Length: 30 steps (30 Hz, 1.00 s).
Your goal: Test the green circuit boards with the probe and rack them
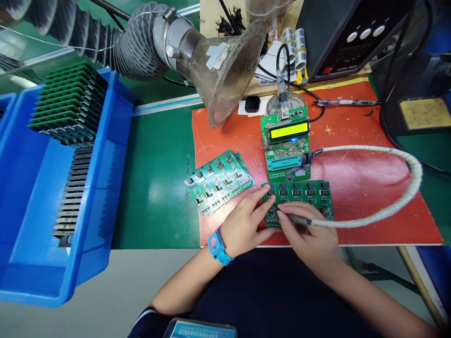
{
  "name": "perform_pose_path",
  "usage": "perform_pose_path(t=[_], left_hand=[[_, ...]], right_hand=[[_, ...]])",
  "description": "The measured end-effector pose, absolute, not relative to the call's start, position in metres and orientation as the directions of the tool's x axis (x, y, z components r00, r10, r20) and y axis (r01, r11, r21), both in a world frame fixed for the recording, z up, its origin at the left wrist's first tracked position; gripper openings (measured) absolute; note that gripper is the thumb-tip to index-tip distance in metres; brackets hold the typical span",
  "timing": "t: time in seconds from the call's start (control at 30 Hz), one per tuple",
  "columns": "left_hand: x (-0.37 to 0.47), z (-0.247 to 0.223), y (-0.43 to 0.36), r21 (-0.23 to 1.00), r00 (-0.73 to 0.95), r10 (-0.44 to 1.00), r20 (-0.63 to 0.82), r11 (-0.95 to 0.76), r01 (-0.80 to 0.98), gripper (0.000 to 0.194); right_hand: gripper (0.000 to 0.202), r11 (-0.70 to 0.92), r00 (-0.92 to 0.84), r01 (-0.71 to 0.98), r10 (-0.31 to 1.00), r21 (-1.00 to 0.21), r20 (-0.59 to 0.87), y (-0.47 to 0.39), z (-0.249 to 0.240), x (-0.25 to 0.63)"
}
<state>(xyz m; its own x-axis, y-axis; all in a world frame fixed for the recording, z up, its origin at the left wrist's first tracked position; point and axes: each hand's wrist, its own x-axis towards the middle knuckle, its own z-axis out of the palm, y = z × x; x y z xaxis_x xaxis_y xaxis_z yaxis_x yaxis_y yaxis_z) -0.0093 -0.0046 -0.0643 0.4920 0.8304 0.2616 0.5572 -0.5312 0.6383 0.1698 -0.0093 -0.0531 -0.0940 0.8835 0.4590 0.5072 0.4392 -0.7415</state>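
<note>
In the head view, the left hand point(241, 227) lay open, fingers spread over the left end of a green circuit panel point(296, 193) on the near part of the orange mat point(369, 188). The right hand point(317, 239) was closed in a pinch around the dark end point(299, 219) of a white-wrapped cable point(387, 213), low over the panel's near side. The fingers hid the tip, so whether it touched the panel could not be told. The cable looped out to the right and back to a board with a lit display point(289, 131), just beyond the panel. More panels point(221, 188) lay fanned out to the left.

Good work here seemed to call for the left fingertips to bear down evenly and keep clear of the spot under the tip. The dark end wanted a short, steady grip, square to the panel, with light pressure so that it would not skid. The loop needed slack, since its stiffness could have twisted the tip aside. The display faced the person and was worth a glance without shifting either hand.
</note>
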Motion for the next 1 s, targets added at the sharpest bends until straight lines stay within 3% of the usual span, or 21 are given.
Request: perform_pose_path(t=[1.0], left_hand=[[-0.0091,-0.0599,-0.004,0.68,0.49,0.843,0.224,-0.495,0.541,0.064]], right_hand=[[0.014,0.407,-0.09,0.463,0.905,-0.787,0.416,-0.0094,-0.0523,0.1716]])
